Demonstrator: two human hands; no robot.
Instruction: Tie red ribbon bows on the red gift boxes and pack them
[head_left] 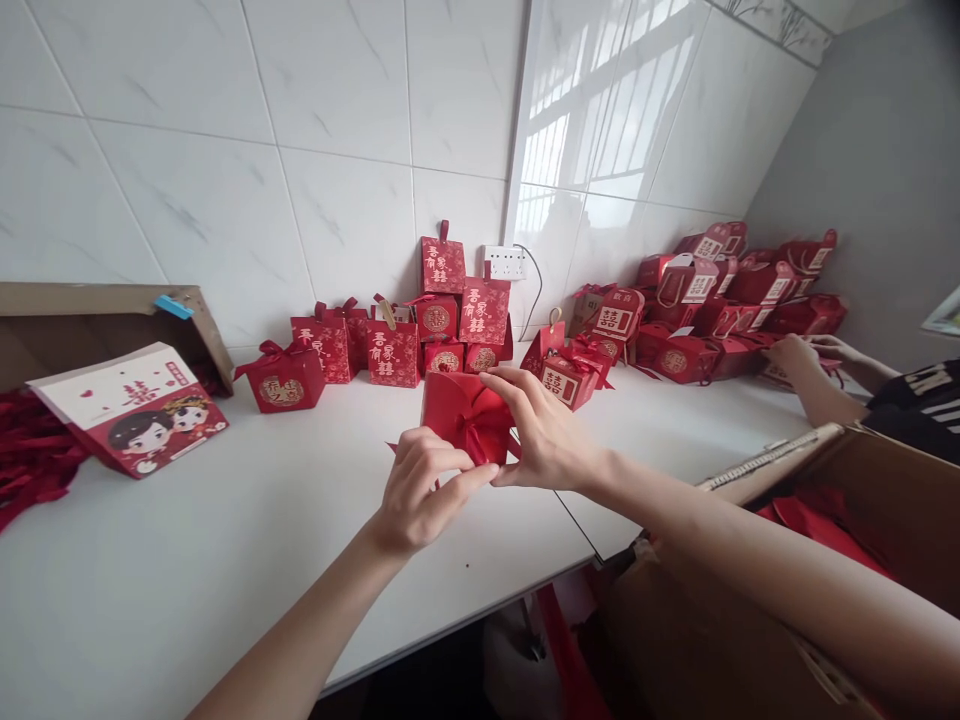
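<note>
Both of my hands hold a small red gift box [459, 408] with a red ribbon bow above the white countertop [187, 560]. My left hand [420, 490] pinches the ribbon at the box's lower front edge. My right hand [541, 432] grips the box from the right side, thumb and fingers curled over its top. Finished red boxes [439, 330] with gold characters stand stacked against the tiled wall just behind.
A cardboard box [112, 320] and a white-and-red illustrated box [135, 405] sit at the left beside loose red ribbons [30, 450]. More red boxes [720, 300] pile up at the right, where another person's hands [806, 355] work. An open carton [825, 520] stands at my lower right.
</note>
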